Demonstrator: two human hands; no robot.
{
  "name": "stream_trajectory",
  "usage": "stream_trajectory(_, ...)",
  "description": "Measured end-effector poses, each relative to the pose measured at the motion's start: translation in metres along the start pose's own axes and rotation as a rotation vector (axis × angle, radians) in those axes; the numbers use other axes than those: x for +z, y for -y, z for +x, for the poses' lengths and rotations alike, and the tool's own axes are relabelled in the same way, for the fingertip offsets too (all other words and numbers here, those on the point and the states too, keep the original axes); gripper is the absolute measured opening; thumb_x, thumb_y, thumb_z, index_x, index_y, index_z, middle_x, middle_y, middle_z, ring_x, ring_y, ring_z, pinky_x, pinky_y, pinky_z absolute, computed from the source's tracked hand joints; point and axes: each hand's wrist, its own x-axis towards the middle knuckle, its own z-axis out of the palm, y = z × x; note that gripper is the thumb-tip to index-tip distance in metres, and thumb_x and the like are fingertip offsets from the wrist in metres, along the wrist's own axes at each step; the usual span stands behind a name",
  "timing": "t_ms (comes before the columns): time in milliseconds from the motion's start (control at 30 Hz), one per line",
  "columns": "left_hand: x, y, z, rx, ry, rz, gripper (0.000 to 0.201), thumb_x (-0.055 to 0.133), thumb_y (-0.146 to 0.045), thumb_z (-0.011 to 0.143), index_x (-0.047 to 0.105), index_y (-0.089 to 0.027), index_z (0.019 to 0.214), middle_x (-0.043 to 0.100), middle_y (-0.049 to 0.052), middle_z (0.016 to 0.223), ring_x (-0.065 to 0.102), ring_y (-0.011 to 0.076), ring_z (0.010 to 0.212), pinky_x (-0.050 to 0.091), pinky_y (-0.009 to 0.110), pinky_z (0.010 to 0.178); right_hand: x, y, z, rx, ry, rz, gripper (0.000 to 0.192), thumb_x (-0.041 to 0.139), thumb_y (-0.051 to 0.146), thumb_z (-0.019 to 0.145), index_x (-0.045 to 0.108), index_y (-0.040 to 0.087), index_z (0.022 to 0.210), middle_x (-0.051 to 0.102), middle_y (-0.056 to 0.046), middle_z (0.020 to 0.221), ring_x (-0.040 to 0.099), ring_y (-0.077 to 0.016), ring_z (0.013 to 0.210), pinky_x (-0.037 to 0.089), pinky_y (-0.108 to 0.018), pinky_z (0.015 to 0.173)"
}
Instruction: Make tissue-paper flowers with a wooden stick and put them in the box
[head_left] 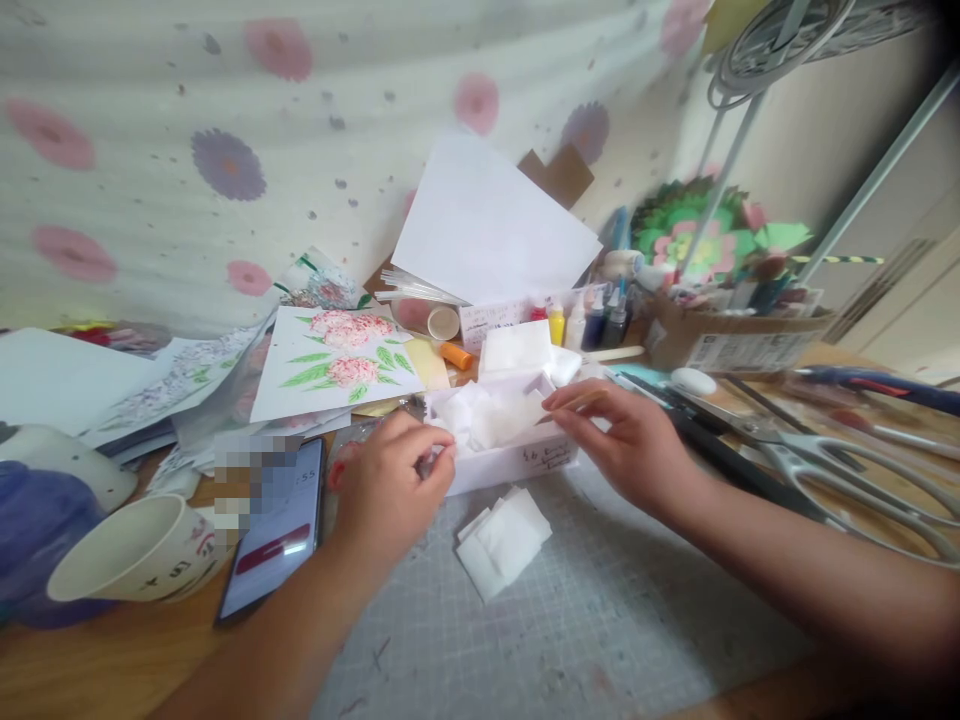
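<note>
A small white box [510, 468] with handwriting on its front holds crumpled white tissue-like sheets [491, 418]. At the box's left end is my left hand [394, 480], its fingers curled and thumb close to the index finger; whatever they may hold is hidden. My right hand [626, 440] reaches over the right end, thumb and index finger pinched at the edge of the white sheets. In front of the box, a small stack of white square sheets [502, 540] lies on the grey cutting mat [600, 620].
To the left are a phone [274, 540], a paper cup [127, 560] and a flower drawing [337, 360]. Large scissors [847, 470] lie on the right. Behind the box stand small paint bottles [576, 322], with a cardboard box [739, 335] further right.
</note>
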Motion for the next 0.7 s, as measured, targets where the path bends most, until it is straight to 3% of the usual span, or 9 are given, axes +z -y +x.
stream_trajectory(200, -0.004, -0.004, 0.001, 0.147, -0.068, 0.048, 0.019, 0.052, -0.023, 0.082, 0.07, -0.021, 0.077, 0.064, 0.006, 0.093, 0.057, 0.0229, 0.09, 0.043, 0.038, 0.081, -0.005, -0.001, -0.002, -0.111, -0.034, -0.056, 0.007, 0.056, 0.017, 0.09, 0.059, 0.02, 0.085, 0.063, -0.003, 0.098, 0.059, -0.0189, 0.095, 0.046, -0.035, 0.086)
stream_trajectory(333, -0.004, -0.006, 0.0, 0.173, 0.059, 0.109, 0.013, 0.051, -0.025, 0.084, 0.064, -0.023, 0.086, 0.07, 0.004, 0.105, 0.055, 0.0268, 0.109, 0.027, 0.053, 0.099, -0.003, -0.01, -0.002, -0.16, 0.005, -0.084, 0.006, 0.054, 0.018, 0.091, 0.058, 0.02, 0.086, 0.063, -0.005, 0.102, 0.058, -0.0216, 0.1, 0.045, -0.04, 0.089)
stream_trajectory(500, 0.0, -0.005, -0.003, 0.148, 0.202, 0.124, 0.016, 0.046, -0.031, 0.09, 0.058, -0.024, 0.097, 0.071, 0.005, 0.103, 0.051, 0.0284, 0.119, 0.01, 0.062, 0.103, -0.004, -0.016, -0.002, -0.138, 0.069, -0.121, 0.01, 0.057, 0.018, 0.089, 0.058, 0.02, 0.08, 0.064, -0.005, 0.105, 0.056, -0.0259, 0.104, 0.044, -0.047, 0.089)
stream_trajectory(600, 0.0, -0.005, -0.004, 0.175, 0.122, 0.109, 0.014, 0.046, -0.028, 0.09, 0.058, -0.024, 0.096, 0.07, 0.005, 0.105, 0.053, 0.0281, 0.116, 0.011, 0.062, 0.103, -0.013, -0.01, -0.003, -0.123, 0.003, -0.102, 0.009, 0.058, 0.018, 0.089, 0.059, 0.019, 0.08, 0.061, -0.006, 0.107, 0.055, -0.025, 0.105, 0.044, -0.046, 0.09)
stream_trajectory(700, -0.002, -0.008, -0.005, 0.249, -0.064, 0.098, 0.012, 0.049, -0.022, 0.089, 0.06, -0.023, 0.092, 0.067, 0.006, 0.107, 0.057, 0.0269, 0.106, 0.023, 0.056, 0.098, -0.022, 0.002, -0.006, -0.125, -0.058, -0.058, 0.008, 0.055, 0.017, 0.091, 0.06, 0.02, 0.085, 0.059, -0.007, 0.105, 0.054, -0.0235, 0.106, 0.044, -0.044, 0.092)
